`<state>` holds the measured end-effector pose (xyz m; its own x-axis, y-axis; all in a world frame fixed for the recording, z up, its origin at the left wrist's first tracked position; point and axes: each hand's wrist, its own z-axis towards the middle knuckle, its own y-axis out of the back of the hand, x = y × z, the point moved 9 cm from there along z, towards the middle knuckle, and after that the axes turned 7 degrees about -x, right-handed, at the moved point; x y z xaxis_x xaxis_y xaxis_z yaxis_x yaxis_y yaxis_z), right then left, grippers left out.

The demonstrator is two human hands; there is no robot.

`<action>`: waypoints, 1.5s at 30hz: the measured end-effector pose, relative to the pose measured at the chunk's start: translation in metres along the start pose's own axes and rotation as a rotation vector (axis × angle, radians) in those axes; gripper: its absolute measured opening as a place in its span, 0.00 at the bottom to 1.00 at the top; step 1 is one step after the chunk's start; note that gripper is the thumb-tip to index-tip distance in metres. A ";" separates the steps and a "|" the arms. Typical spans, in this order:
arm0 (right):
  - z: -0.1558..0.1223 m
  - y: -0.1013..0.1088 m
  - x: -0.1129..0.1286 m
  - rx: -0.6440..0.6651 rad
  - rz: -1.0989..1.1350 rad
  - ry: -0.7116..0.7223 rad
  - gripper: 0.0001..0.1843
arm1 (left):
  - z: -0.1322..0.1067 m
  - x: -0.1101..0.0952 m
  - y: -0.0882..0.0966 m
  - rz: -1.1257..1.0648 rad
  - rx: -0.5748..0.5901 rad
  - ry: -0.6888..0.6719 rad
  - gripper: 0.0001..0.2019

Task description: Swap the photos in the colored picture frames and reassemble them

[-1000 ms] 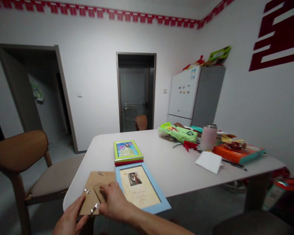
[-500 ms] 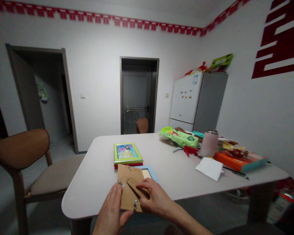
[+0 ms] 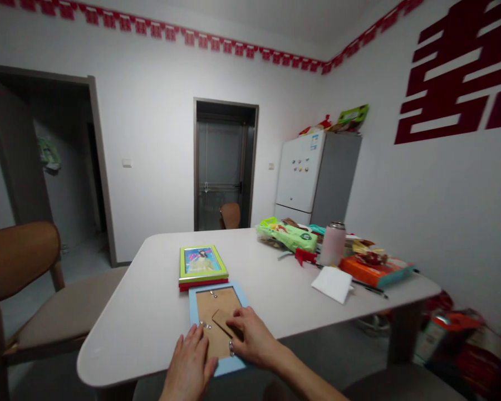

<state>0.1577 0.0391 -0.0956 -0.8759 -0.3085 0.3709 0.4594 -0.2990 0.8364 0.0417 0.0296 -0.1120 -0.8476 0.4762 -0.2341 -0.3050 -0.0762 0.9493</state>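
Note:
A blue picture frame (image 3: 194,312) lies face down near the table's front edge. A brown backing board (image 3: 214,312) with small metal clips and a folding stand sits inside it. My left hand (image 3: 190,365) lies flat on the board's near left part, fingers stretched. My right hand (image 3: 250,340) presses flat on the stand and the board's right side. Just behind lies a green picture frame (image 3: 201,262) stacked on a red frame (image 3: 200,284).
The white table (image 3: 142,328) carries a green snack bag (image 3: 286,235), a pink flask (image 3: 331,244), an orange box (image 3: 376,270) and a folded white paper (image 3: 333,283) at the right. A wooden chair (image 3: 23,273) stands left. A fridge (image 3: 313,175) stands behind.
The backing board went from lying left of the blue frame to sitting inside it, covering the photo. Both hands came with it and now press flat on it.

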 end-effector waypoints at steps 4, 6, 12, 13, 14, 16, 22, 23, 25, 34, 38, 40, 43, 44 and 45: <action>-0.007 0.000 0.012 -0.011 -0.055 0.053 0.14 | -0.004 -0.007 -0.005 -0.068 0.045 -0.085 0.23; -0.009 0.000 0.015 -0.014 -0.045 0.068 0.13 | -0.009 -0.008 -0.003 -0.101 0.051 -0.098 0.26; 0.001 0.011 -0.025 -0.100 0.009 -0.083 0.17 | -0.019 -0.002 0.007 -0.235 0.009 -0.108 0.28; 0.004 0.009 -0.032 -0.094 0.008 -0.096 0.18 | -0.019 0.000 0.007 -0.257 -0.001 -0.103 0.28; 0.006 0.007 -0.036 -0.083 0.005 -0.094 0.18 | -0.018 0.001 0.007 -0.274 -0.011 -0.100 0.28; 0.010 0.002 -0.036 -0.062 -0.010 -0.066 0.18 | -0.019 0.004 0.006 -0.301 -0.024 -0.107 0.26; 0.018 -0.006 -0.026 0.000 -0.093 -0.045 0.17 | -0.022 0.007 0.002 -0.345 -0.049 -0.132 0.20; 0.019 -0.006 -0.025 0.008 -0.097 -0.038 0.17 | -0.023 0.008 0.002 -0.348 -0.055 -0.131 0.21; 0.022 -0.007 -0.024 0.014 -0.099 -0.031 0.16 | -0.023 0.009 0.002 -0.349 -0.063 -0.125 0.21; 0.022 -0.009 -0.026 0.065 -0.107 0.015 0.17 | -0.023 0.007 0.009 -0.317 -0.078 -0.096 0.21; 0.009 0.000 -0.013 -0.005 -0.080 0.057 0.18 | -0.023 0.009 0.012 -0.337 -0.060 -0.096 0.16; -0.002 0.003 0.002 -0.021 -0.036 0.127 0.16 | -0.023 0.011 0.013 -0.347 -0.064 -0.093 0.16; -0.022 0.000 0.030 0.069 0.047 0.268 0.15 | -0.022 0.012 0.014 -0.339 -0.094 -0.103 0.15; -0.027 -0.001 0.037 0.097 0.061 0.299 0.15 | -0.022 0.011 0.014 -0.332 -0.100 -0.109 0.14; -0.030 -0.001 0.043 0.116 0.066 0.319 0.15 | -0.022 0.011 0.014 -0.324 -0.104 -0.114 0.14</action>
<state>0.1242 -0.0010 -0.0932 -0.7465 -0.5961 0.2957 0.4774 -0.1702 0.8621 0.0190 0.0145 -0.1062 -0.6476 0.5846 -0.4888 -0.5973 0.0090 0.8020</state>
